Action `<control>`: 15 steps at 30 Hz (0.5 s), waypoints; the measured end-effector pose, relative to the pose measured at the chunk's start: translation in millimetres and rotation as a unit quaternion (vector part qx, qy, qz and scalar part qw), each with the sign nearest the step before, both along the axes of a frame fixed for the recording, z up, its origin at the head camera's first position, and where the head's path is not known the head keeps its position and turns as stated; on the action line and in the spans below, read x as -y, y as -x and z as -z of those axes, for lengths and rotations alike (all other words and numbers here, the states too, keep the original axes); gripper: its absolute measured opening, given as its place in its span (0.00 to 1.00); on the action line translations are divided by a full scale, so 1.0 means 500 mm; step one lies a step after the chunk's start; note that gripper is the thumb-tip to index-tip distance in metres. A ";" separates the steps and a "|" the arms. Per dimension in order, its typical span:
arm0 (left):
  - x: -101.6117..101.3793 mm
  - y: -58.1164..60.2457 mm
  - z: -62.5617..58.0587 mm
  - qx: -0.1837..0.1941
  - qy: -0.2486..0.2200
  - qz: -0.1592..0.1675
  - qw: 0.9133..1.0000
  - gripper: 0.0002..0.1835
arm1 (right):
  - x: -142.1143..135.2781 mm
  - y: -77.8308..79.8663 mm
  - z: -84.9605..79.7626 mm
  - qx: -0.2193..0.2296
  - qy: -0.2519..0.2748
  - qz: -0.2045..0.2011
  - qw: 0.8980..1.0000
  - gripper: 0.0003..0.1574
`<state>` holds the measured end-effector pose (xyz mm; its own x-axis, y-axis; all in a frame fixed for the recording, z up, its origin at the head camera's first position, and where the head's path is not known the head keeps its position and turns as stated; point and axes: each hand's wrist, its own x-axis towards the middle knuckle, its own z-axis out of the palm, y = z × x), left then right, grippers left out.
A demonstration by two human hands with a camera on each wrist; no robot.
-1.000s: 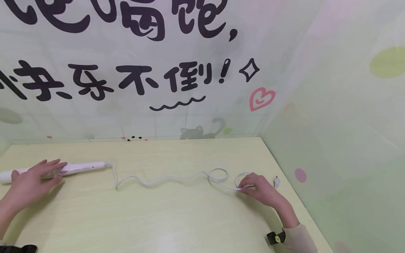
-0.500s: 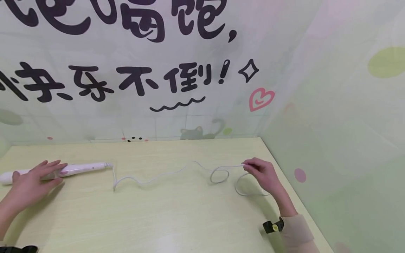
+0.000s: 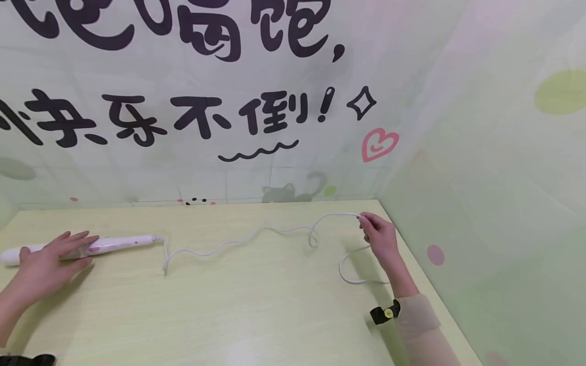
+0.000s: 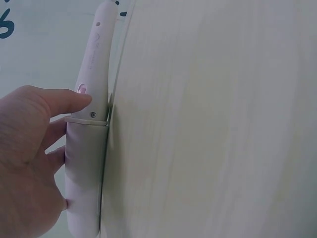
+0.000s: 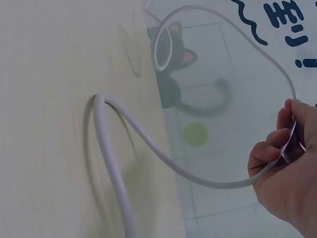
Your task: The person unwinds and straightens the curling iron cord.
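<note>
A white and pink hair styling iron [image 3: 121,243] lies along the back left of the table, its switch [image 4: 82,89] showing in the left wrist view. My left hand [image 3: 48,267] rests across its middle, fingers fairly straight and spread. From the handle's end a white cord [image 3: 220,247] runs rightward in loose waves. My right hand [image 3: 382,238] pinches the cord above the back right of the table and lifts a stretch with a small loop in it. Close up in the right wrist view, the cord [image 5: 218,185] passes through the curled fingers. The cord's far end is hidden by the right arm.
The pale wooden table [image 3: 238,310] meets a printed wall [image 3: 192,173] at the back and another wall [image 3: 494,213] on the right. A free curve of cord [image 3: 350,280] lies beside the right forearm. Each wrist wears a black strap [image 3: 383,313].
My right hand has picked the cord up off the table and carried it toward the back edge, drawing up the loop. The plug seen earlier is out of sight. My left hand stays put.
</note>
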<state>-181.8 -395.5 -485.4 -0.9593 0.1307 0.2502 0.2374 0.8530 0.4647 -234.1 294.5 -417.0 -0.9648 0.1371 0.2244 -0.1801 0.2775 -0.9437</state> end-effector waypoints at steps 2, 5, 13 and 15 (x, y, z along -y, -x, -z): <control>-0.001 -0.001 -0.002 0.002 0.004 0.000 1.000 0.30 | -0.001 0.010 0.006 0.031 0.016 0.024 0.999 0.16; -0.003 -0.001 -0.006 0.003 0.008 -0.001 1.000 0.30 | -0.006 0.025 0.017 0.068 0.035 0.060 0.995 0.16; -0.003 -0.002 -0.008 0.003 0.007 0.000 1.000 0.31 | -0.022 0.056 0.050 0.110 0.038 0.113 0.987 0.20; -0.003 -0.003 -0.008 0.003 0.004 0.003 1.000 0.32 | -0.026 0.059 0.056 0.117 0.032 0.115 0.986 0.20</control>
